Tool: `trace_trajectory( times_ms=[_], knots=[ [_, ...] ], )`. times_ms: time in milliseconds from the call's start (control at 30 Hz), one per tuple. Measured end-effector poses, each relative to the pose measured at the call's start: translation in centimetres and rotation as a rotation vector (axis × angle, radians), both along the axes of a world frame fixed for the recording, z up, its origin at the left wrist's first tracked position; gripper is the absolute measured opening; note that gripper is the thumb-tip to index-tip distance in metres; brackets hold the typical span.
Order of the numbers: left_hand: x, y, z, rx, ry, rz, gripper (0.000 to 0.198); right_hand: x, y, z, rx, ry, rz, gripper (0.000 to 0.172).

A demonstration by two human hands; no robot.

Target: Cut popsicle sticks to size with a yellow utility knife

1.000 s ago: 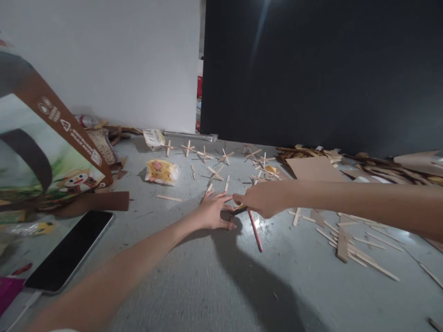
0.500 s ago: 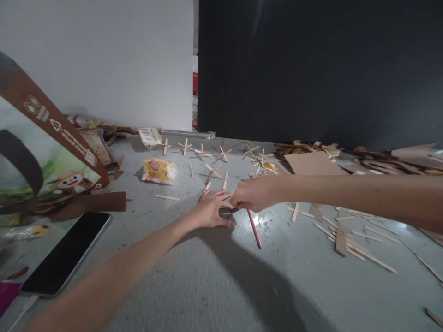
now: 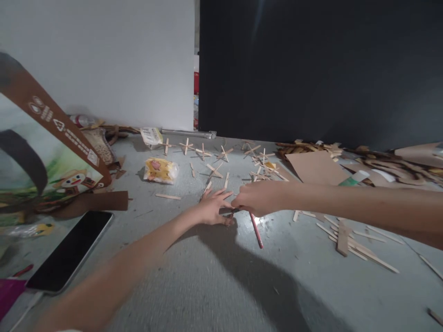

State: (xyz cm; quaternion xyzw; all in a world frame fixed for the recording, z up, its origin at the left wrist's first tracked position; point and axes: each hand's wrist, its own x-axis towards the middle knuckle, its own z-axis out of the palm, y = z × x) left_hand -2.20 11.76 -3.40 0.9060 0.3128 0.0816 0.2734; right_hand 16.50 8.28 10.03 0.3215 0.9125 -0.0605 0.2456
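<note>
My left hand (image 3: 212, 208) lies on the grey table with its fingers spread and thumb apart, near the ends of some popsicle sticks. My right hand (image 3: 254, 198) is closed, back upward, around a thin dark-bladed tool (image 3: 229, 210) that looks like a cutter knife. Its blade points left into the gap between my left thumb and forefinger; most of it is hidden in my fist. By my left thumb tip is a small brownish bit, too blurred to name. A red pencil (image 3: 256, 232) lies on the table beside my right hand, its upper end hidden.
Crossed popsicle sticks (image 3: 215, 171) stand and lie behind my hands. Loose sticks (image 3: 367, 253) lie to the right, cardboard (image 3: 313, 167) at the back. A yellow packet (image 3: 159, 170), phone (image 3: 71, 251) and printed bag (image 3: 76, 152) are on the left. A dark panel (image 3: 318, 69) rises behind.
My right forearm has dropped slightly, and a green-and-white tube now shows behind it. Both hands stay nearly in place; the dark blade shows more clearly between them. The view has shifted slightly.
</note>
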Motion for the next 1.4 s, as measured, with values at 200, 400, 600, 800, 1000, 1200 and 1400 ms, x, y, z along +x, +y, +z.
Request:
trace_trajectory(
  times_ms=[200,400,600,800,1000,1200,1400],
  knots=[
    [0.5,-2.0,0.0,0.099,-0.058,0.172,0.051,1.3,-0.3,-1.1,0.08,0.069,0.069,0.023],
    [0.3,-0.9,1.0,-0.002,0.066,0.062,0.049,1.7,-0.8,-1.3,0.103,0.013,0.135,0.04],
    [0.8,-2.7,0.3,0.113,-0.072,0.222,0.043,0.8,-1.2,-1.2,0.105,-0.026,0.121,0.037],
    [0.7,-1.6,0.7,0.001,0.028,0.148,0.037,1.1,-1.0,-1.3,0.112,-0.009,0.098,0.041],
    [0.8,-2.8,1.3,0.087,0.007,0.245,0.046,0.9,-1.0,-1.0,0.09,0.034,0.057,0.031],
    [1.2,-3.7,0.8,0.127,-0.016,0.239,0.038,0.4,-1.4,-0.8,0.099,-0.021,0.037,0.034],
    [0.5,-1.6,1.4,-0.006,0.044,0.123,0.036,0.7,-1.0,-0.8,0.082,-0.013,0.038,0.03]
  ],
)
